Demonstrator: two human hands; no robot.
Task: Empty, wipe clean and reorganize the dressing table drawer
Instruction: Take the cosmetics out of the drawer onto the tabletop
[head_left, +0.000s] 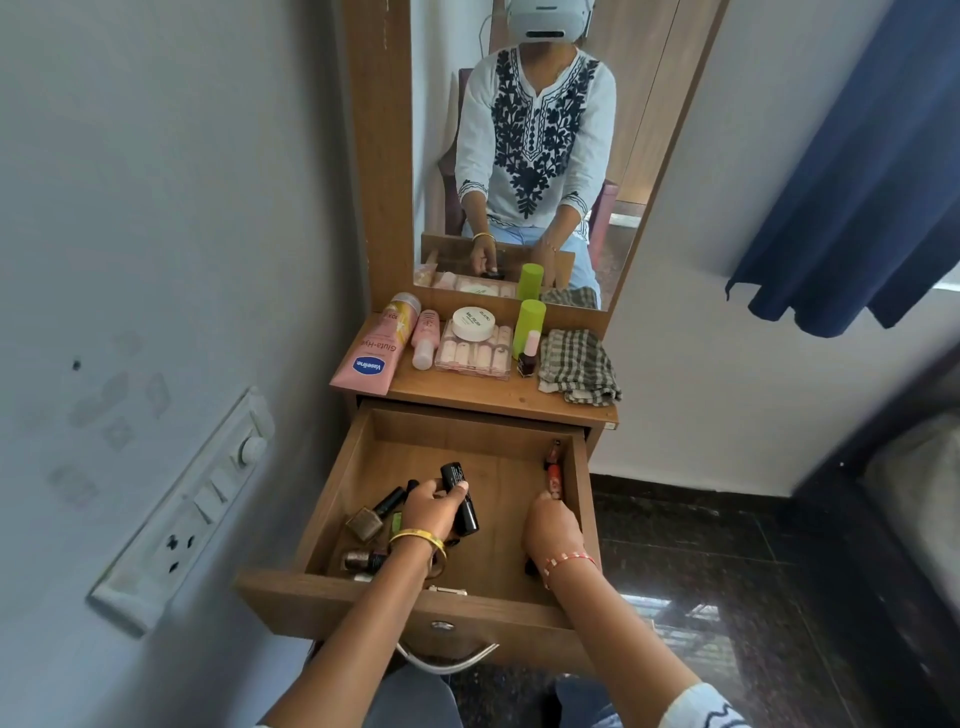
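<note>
The drawer (332, 499) stands pulled open below the mirror (524, 156). Above the drawer, the tabletop carries a checked cloth (577, 366), a pink Vaseline tube (371, 353) and a green bottle (529, 325). Inside the drawer, the left hand (434, 512) grips a black tube (460, 496) over half-hidden nail polish bottles (366, 525). The right hand (550, 530) pinches an orange lipstick (555, 480) by the drawer's right wall.

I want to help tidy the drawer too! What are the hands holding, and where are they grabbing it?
The left hand grips a black tube around its middle. The right hand touches an orange bottle at its near end; whether it grips it cannot be told.
</note>
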